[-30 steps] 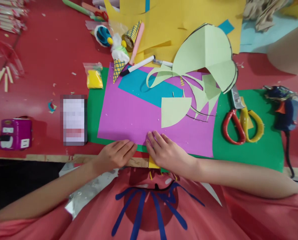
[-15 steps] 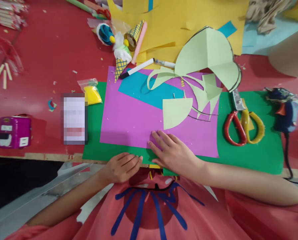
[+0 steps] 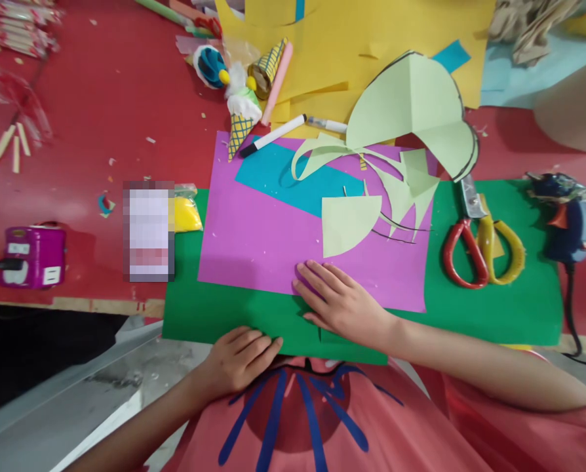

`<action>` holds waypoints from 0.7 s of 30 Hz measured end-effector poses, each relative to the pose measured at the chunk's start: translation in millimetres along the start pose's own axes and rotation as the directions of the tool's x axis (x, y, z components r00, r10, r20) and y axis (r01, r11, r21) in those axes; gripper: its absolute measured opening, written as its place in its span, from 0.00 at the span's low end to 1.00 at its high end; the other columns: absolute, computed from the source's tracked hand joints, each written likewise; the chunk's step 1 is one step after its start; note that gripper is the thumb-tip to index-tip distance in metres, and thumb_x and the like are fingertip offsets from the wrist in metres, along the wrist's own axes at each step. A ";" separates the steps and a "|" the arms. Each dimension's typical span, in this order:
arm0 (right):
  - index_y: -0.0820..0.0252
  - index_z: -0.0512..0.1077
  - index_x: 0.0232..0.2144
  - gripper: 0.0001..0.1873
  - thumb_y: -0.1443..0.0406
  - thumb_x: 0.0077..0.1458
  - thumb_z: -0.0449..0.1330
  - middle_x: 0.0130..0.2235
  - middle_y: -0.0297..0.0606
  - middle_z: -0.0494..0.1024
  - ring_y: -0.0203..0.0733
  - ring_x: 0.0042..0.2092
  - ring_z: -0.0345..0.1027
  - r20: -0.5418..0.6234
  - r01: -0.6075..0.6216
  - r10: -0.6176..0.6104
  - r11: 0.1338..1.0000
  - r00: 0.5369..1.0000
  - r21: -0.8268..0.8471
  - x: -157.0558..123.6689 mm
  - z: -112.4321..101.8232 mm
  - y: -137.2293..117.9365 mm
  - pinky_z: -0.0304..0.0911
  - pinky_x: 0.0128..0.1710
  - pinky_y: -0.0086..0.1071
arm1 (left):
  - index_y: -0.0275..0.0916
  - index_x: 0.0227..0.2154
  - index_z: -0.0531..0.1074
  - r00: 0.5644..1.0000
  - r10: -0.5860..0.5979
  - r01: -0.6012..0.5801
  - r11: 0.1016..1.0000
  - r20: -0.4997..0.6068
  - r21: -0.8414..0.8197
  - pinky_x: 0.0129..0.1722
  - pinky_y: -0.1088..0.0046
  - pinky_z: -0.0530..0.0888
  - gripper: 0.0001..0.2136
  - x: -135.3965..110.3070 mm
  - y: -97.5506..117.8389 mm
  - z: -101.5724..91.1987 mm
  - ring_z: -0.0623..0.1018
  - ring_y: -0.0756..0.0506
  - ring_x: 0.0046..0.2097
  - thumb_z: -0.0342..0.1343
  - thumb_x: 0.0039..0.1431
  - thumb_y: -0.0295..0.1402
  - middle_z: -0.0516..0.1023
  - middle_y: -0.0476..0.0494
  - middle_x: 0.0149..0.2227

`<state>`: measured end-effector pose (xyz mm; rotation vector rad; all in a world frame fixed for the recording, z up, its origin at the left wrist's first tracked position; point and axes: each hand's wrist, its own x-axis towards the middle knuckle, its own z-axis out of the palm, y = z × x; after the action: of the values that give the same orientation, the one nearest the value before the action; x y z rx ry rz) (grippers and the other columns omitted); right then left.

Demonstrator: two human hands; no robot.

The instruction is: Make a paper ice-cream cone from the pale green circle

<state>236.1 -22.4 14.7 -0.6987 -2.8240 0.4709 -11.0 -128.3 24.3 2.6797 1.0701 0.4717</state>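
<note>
My left hand (image 3: 246, 357) is at the near edge of a green sheet of paper (image 3: 189, 305), its fingers closed over that edge with the thumb hidden. Flat on a purple sheet (image 3: 258, 249) rests my right hand (image 3: 339, 301), fingers stretched out, its near side over the green sheet. A pale green quarter-circle of paper (image 3: 349, 223) lies just beyond my right fingertips. Behind it are a blue strip of paper (image 3: 293, 177), pale green offcuts (image 3: 391, 174) and a folded, round-edged pale green piece (image 3: 406, 98) outlined in black.
Scissors (image 3: 484, 255) lie on the right, near a glue gun (image 3: 568, 223). A phone-like white rectangle (image 3: 149, 229) and a yellow packet (image 3: 187, 213) are on the left. Farther back are a marker (image 3: 273, 136), small ice-cream cones (image 3: 241, 124) and yellow paper (image 3: 322, 52).
My left hand has moved toward my body, and the green sheet's near part has come with it past the table edge. The yellow packet has shifted nearer. My right hand stays on the purple sheet.
</note>
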 end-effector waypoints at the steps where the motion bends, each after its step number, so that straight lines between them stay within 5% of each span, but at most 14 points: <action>1: 0.69 0.64 0.58 0.26 0.58 0.63 0.51 0.62 0.53 0.63 0.55 0.63 0.56 -0.003 0.005 -0.005 1.000 1.000 0.008 -0.2 -1.6 1.4 0.60 0.59 0.48 | 0.35 0.43 0.74 1.000 -0.005 0.005 1.000 0.008 -0.003 0.40 0.69 0.74 0.09 3.8 -1.6 -1.4 0.77 0.48 0.37 0.52 0.63 0.27 0.79 0.45 0.34; 4: 0.68 0.64 0.58 0.24 0.61 0.63 0.51 0.62 0.51 0.64 0.54 0.63 0.57 -0.028 -0.012 0.013 1.000 1.000 0.020 2.1 -12.9 12.6 0.60 0.59 0.47 | 0.34 0.45 0.74 0.996 0.069 -0.068 0.998 0.054 -0.010 0.42 0.68 0.74 0.12 23.7 -12.8 -9.6 0.77 0.46 0.41 0.51 0.64 0.34 0.80 0.42 0.39; 7: 0.69 0.64 0.57 0.22 0.65 0.63 0.51 0.60 0.54 0.66 0.55 0.63 0.57 -0.088 -0.132 0.132 0.991 0.987 0.007 8.4 -28.3 36.5 0.60 0.59 0.50 | 0.35 0.47 0.73 0.979 0.189 -0.190 0.982 0.076 0.010 0.50 0.68 0.73 0.12 56.6 -29.7 -19.6 0.76 0.46 0.48 0.55 0.61 0.29 0.78 0.42 0.46; 11: 0.68 0.63 0.57 0.23 0.66 0.61 0.52 0.62 0.57 0.62 0.59 0.64 0.52 -0.206 -0.359 0.348 0.933 0.915 -0.016 16.2 -37.6 73.0 0.57 0.58 0.56 | 0.38 0.45 0.73 0.923 0.375 -0.374 0.927 0.084 -0.027 0.53 0.67 0.72 0.11 111.8 -49.4 -19.7 0.75 0.47 0.51 0.52 0.61 0.26 0.77 0.44 0.49; 16: 0.65 0.65 0.55 0.20 0.67 0.60 0.52 0.58 0.55 0.67 0.56 0.61 0.57 -0.250 -0.392 0.392 0.918 0.885 0.053 15.1 -28.5 93.9 0.59 0.57 0.54 | 0.34 0.49 0.70 0.978 0.206 -0.206 0.978 0.026 0.018 0.54 0.64 0.70 0.14 162.3 -64.3 11.8 0.74 0.44 0.51 0.50 0.63 0.32 0.75 0.36 0.51; 21: 0.63 0.69 0.49 0.16 0.69 0.62 0.48 0.50 0.48 0.76 0.51 0.52 0.67 -0.291 -0.388 0.383 0.921 0.876 0.046 17.2 -33.0 101.9 0.63 0.51 0.47 | 0.34 0.52 0.69 0.985 0.174 -0.172 0.983 -0.021 0.069 0.55 0.61 0.69 0.17 172.9 -73.7 35.7 0.73 0.40 0.53 0.51 0.63 0.35 0.74 0.37 0.52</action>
<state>272.4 79.7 11.8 -1.2357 -2.4103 0.3670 74.2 41.9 5.0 2.8474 0.8781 0.5122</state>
